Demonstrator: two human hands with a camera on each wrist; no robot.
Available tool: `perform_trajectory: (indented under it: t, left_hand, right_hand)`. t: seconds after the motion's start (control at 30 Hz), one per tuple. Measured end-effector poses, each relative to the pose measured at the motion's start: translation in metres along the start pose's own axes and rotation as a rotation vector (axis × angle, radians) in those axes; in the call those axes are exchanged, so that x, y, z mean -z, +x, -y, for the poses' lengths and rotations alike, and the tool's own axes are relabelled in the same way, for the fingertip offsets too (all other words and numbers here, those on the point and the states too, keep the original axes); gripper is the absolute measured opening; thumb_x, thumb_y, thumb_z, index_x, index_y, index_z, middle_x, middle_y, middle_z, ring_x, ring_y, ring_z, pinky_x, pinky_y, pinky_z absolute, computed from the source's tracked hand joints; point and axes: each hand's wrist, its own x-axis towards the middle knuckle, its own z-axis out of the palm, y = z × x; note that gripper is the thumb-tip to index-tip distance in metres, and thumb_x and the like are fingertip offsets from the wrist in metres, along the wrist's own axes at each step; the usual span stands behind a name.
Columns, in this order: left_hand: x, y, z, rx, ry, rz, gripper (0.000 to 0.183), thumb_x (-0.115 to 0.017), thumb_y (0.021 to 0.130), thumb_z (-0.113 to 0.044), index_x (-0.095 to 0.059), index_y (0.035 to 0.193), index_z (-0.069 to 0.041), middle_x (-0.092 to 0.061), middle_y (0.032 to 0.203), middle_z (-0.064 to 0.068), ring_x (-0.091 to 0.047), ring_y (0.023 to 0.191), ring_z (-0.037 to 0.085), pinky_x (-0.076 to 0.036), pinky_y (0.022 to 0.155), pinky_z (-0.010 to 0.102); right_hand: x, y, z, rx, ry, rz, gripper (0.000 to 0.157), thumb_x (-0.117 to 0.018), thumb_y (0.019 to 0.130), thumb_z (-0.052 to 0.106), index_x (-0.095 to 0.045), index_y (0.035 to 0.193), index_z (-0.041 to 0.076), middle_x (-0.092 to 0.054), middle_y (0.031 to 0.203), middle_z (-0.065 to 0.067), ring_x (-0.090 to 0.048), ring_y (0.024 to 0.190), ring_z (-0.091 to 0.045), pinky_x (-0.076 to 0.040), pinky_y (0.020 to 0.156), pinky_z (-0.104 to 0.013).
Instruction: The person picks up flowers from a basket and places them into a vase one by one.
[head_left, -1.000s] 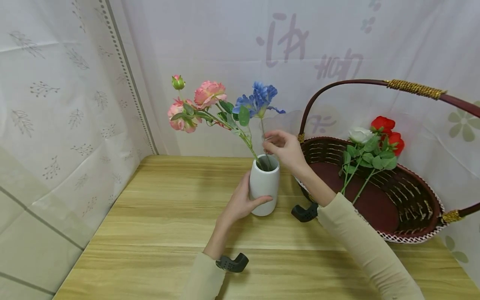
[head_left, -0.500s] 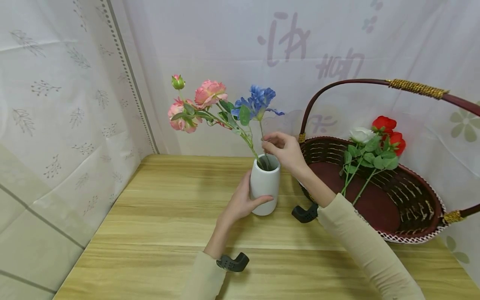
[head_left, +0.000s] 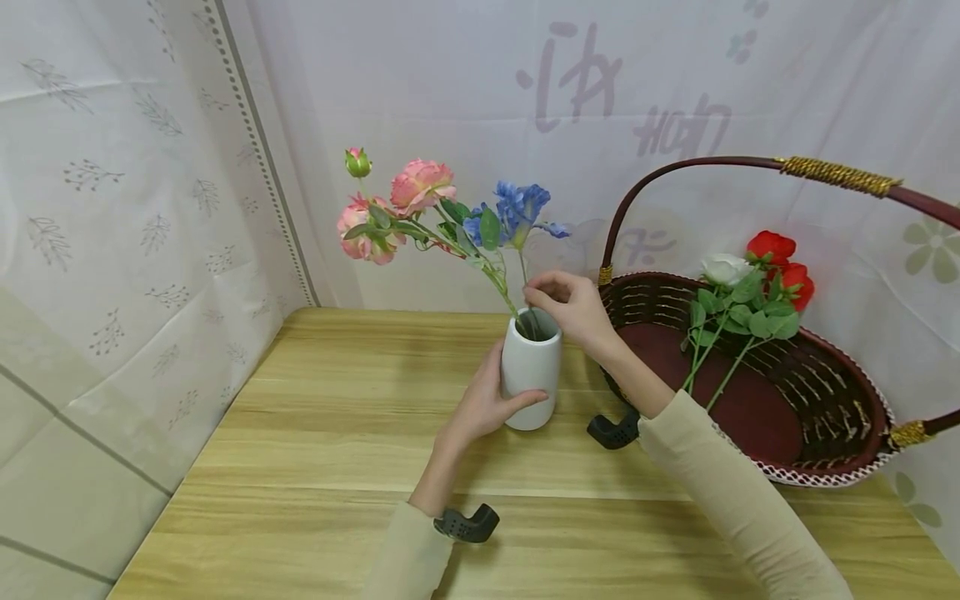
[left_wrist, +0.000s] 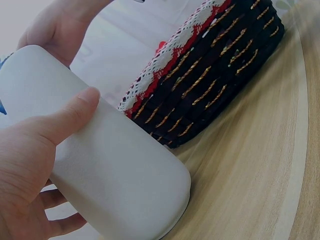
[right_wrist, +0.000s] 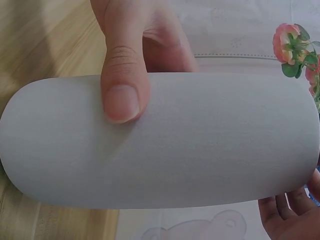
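Note:
A white vase (head_left: 531,375) stands upright on the wooden table. My left hand (head_left: 483,400) grips its lower side, thumb across the front; the left wrist view shows the fingers wrapped behind the vase (left_wrist: 120,165). Above the mouth, my right hand (head_left: 573,308) pinches the thin stem of a blue flower (head_left: 517,212), whose lower end is inside the vase. A spray of pink flowers (head_left: 422,185) with green leaves also stands in the vase, leaning left. In the right wrist view the vase (right_wrist: 200,145) covers most of the picture, with right fingertips (right_wrist: 300,202) at its mouth end.
To the right is a dark woven basket (head_left: 840,392) with a tall arched handle (head_left: 690,164). Red roses (head_left: 791,283) and a white rose (head_left: 725,268) lie in it, stems across the rim. A patterned curtain (head_left: 420,83) hangs behind the table (head_left: 330,417).
My right hand and the blue flower have moved down, so the bloom sits lower over the vase. The left hand still holds the vase in place.

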Motion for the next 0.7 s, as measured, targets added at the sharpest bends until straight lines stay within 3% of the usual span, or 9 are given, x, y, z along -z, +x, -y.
perform_trajectory:
  t: [0.27,0.7]
  left_hand:
    - [-0.0003,0.0004,0.0001,-0.006,-0.009,0.004,0.097,-0.084,0.083,-0.039,-0.025,0.158,-0.019,-0.046,0.142,0.004,-0.052,0.123,0.021,-0.046,0.100,0.046]
    - [-0.0003,-0.0003,-0.0001,0.003,0.002,-0.001,0.098,-0.085,0.083,-0.038,-0.025,0.158,-0.019,-0.047,0.142,0.005,-0.052,0.123,0.020,-0.045,0.101,0.044]
  right_hand:
    - [0.0021,-0.0024,0.0001,0.002,0.006,0.020,0.026,-0.068,0.099,0.018,-0.070,0.116,-0.001,-0.070,0.112,-0.019,-0.066,0.102,-0.035,-0.050,0.093,-0.046]
    - [0.0018,-0.0031,-0.0048,0.017,0.000,0.035,0.024,-0.070,0.097,0.022,-0.073,0.112,0.004,-0.072,0.108,-0.012,-0.067,0.096,-0.025,-0.051,0.090,-0.041]
